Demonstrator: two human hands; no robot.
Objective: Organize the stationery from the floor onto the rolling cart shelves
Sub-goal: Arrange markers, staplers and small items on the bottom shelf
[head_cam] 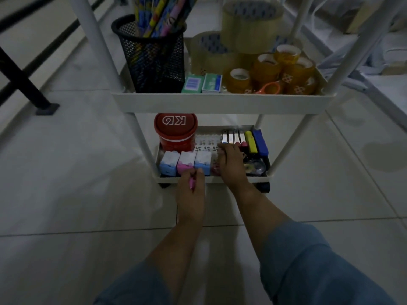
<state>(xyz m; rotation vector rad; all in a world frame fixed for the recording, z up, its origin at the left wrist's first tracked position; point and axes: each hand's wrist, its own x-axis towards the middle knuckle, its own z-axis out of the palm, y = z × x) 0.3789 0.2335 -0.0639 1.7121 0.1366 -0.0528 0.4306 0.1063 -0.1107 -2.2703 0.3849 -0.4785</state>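
Left hand (189, 198) pinches slim pink pen (192, 183); right hand (231, 166) — spread flat — touches capped markers (233, 137).

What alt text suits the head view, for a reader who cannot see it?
Two hands reach into a white cart's bottom shelf: the left hand holds a pink pen, the right hand touches a row of markers. The upper shelf holds a mesh cup and tape rolls.

Black metal leg (22, 82) with flat foot, left. White metal rack frame (372, 93), right. Blurred brownish box (361, 16), far right.
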